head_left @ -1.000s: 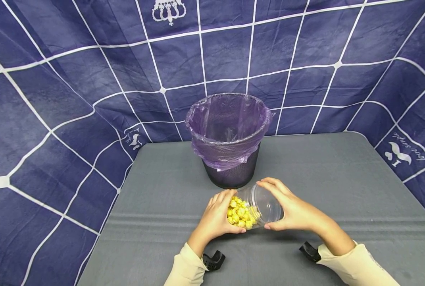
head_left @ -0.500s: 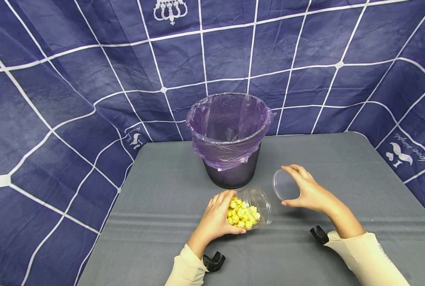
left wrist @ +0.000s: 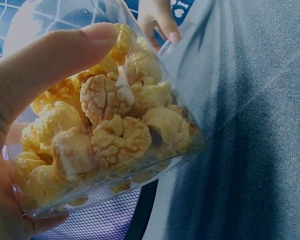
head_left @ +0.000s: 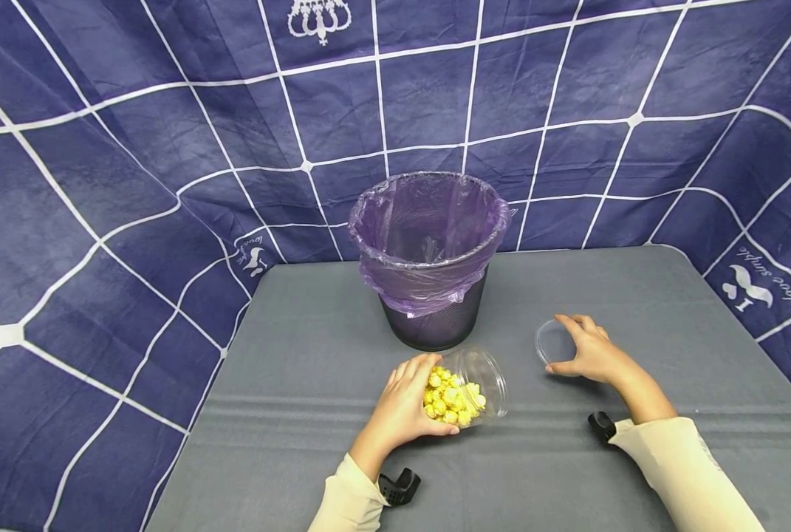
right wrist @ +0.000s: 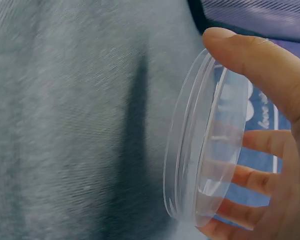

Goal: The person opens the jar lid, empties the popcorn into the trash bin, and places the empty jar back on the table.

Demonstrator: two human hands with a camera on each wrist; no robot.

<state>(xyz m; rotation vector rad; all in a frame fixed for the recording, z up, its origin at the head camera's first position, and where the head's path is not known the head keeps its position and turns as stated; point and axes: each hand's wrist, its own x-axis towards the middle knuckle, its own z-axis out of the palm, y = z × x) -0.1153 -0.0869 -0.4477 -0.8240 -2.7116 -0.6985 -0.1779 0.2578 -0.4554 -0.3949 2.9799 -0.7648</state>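
Note:
A clear plastic jar (head_left: 484, 373) of yellow popcorn (left wrist: 110, 130) lies tilted on its side, its uncovered mouth toward the right. My left hand (head_left: 405, 399) grips the jar round its base end, the thumb (left wrist: 55, 60) across the near wall in the left wrist view. Off to the right, my right hand (head_left: 594, 355) holds a round clear lid (head_left: 555, 343) by its edge. In the right wrist view the lid (right wrist: 200, 145) stands on edge above the cloth, thumb at one side of the rim and the fingers (right wrist: 255, 177) behind it.
Behind the jar stands a black mesh waste bin (head_left: 435, 325) lined with a purple bag (head_left: 428, 284). Grey cloth (head_left: 302, 369) covers the table. A blue curtain (head_left: 422, 96) with white lines hangs along the back and both sides.
My right hand has pulled the lid off the jar's mouth and carried it to the right. The left hand and the jar have stayed in place.

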